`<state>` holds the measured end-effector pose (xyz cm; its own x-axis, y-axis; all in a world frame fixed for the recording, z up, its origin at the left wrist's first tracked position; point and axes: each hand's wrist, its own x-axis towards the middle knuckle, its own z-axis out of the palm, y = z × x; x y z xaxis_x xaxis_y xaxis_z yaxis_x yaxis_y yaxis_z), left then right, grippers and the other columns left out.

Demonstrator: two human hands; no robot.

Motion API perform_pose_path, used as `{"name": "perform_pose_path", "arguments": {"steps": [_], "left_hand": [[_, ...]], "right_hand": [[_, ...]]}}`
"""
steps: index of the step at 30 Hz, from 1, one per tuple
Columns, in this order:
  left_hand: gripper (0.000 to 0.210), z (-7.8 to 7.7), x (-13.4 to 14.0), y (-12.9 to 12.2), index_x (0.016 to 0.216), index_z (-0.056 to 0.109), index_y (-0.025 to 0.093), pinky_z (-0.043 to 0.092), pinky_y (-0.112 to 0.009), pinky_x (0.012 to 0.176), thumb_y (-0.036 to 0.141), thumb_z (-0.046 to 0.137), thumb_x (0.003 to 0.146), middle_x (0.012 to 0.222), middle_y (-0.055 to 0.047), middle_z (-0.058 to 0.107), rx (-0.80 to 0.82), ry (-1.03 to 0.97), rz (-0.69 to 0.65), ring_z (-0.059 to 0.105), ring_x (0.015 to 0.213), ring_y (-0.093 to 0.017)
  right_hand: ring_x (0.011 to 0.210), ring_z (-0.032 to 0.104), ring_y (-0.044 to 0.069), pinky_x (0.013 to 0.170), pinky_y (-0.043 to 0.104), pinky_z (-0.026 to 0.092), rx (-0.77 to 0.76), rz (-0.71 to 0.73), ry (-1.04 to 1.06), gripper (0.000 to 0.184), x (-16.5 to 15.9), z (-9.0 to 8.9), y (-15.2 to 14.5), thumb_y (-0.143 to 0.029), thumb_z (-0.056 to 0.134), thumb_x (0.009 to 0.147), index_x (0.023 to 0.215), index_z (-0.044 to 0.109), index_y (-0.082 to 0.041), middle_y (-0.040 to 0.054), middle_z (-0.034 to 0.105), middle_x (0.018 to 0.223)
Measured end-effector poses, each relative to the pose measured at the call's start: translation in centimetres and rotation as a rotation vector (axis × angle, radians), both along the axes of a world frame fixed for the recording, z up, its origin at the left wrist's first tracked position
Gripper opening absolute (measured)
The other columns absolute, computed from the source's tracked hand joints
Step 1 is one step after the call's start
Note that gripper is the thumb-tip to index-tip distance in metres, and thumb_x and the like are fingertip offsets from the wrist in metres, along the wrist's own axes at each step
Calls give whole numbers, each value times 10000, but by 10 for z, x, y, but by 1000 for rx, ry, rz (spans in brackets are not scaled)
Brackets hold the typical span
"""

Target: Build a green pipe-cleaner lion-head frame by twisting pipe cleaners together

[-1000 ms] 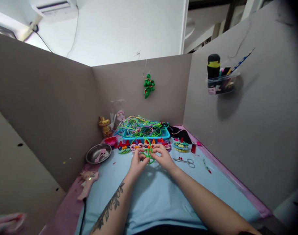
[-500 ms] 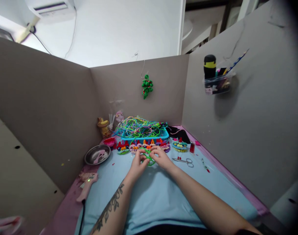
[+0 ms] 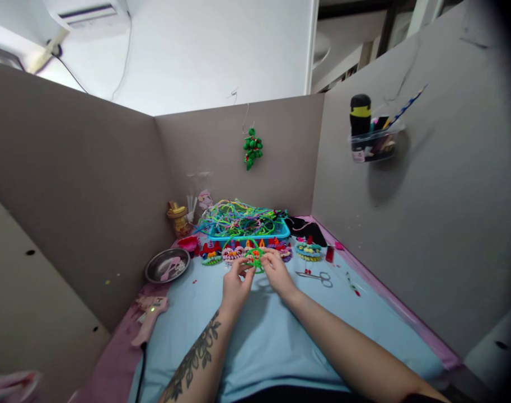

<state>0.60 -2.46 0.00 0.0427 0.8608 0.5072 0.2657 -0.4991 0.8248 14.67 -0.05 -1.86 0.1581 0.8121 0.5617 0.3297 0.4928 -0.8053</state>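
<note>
Between my two hands is a bright green cord [image 3: 256, 263], looped and partly knotted, held above the blue cloth. My left hand [image 3: 237, 281] pinches its left side between thumb and fingers. On the other side my right hand [image 3: 275, 271] is closed on the cord with thumb and forefinger. Fingertips hide part of the knotted middle. Just beyond the hands lies a row of colourful knotted cord pieces [image 3: 233, 253]. A blue-and-yellow knotted piece [image 3: 308, 251] rests to their right.
Behind the row stands a blue tray [image 3: 215, 235] heaped with tangled cords [image 3: 242, 217]. Scissors [image 3: 316, 278] lie right of my hands. On the left are a metal bowl [image 3: 152, 272] and a pink glue gun [image 3: 148, 324]. Grey panels [image 3: 238, 129] enclose the table.
The green cord's loops now stand up higher above my fingers, and the lower loop is smaller. My hands have shifted slightly, with the right one a little lower.
</note>
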Motion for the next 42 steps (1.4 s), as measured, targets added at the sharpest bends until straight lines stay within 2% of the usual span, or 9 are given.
{"name": "perform_pose_path", "arguments": {"steps": [3,8,14,21,29,36,42], "left_hand": [[301,-1,2,3,1012,544,182,429,-232,579,312,595,745,710,-17,647,-86,-98,-57,578,627,-134],[317,-2,1,12,944,573,138,390,-210,487,343,628,710,539,28,561,-257,-285,-120,488,480,-95],[375,-2,5,11,885,534,139,412,-209,560,283,725,596,547,33,585,-339,-383,-129,541,534,-97],[395,4,7,5,863,469,165,344,-183,456,250,721,572,455,64,554,-380,-311,-80,491,416,-86],[398,6,7,5,881,457,172,341,-175,437,235,709,579,451,70,553,-379,-291,-149,482,403,-80],[398,7,6,6,853,451,173,341,-177,423,223,707,552,422,74,540,-426,-258,-137,478,384,-86],[414,10,8,4,795,445,181,278,-163,404,251,734,506,402,91,502,-439,-308,-133,434,351,-68]], "right_hand": [[1078,462,246,961,425,339,-15,30,9,284,-3,-3,1,-420,468,819,703,589,-190,99,499,1008],[1070,463,233,959,400,339,-15,33,9,285,-4,-3,-1,-425,483,813,692,593,-192,91,495,1011],[1086,449,241,951,393,333,-18,35,-16,245,-7,0,-6,-397,504,798,690,586,-193,86,487,1015],[1031,485,229,918,371,352,-58,54,65,172,-6,3,-5,-331,551,749,651,566,-191,75,523,962],[1080,473,236,873,342,386,-161,115,188,182,-1,6,-4,-331,575,724,621,585,-181,87,508,1044],[1089,461,218,976,367,311,-36,74,55,126,-2,12,-13,-283,578,730,645,582,-190,72,486,1095],[1085,471,231,922,372,369,-70,42,93,138,-7,5,-9,-297,570,735,651,580,-189,86,491,1037]]}}
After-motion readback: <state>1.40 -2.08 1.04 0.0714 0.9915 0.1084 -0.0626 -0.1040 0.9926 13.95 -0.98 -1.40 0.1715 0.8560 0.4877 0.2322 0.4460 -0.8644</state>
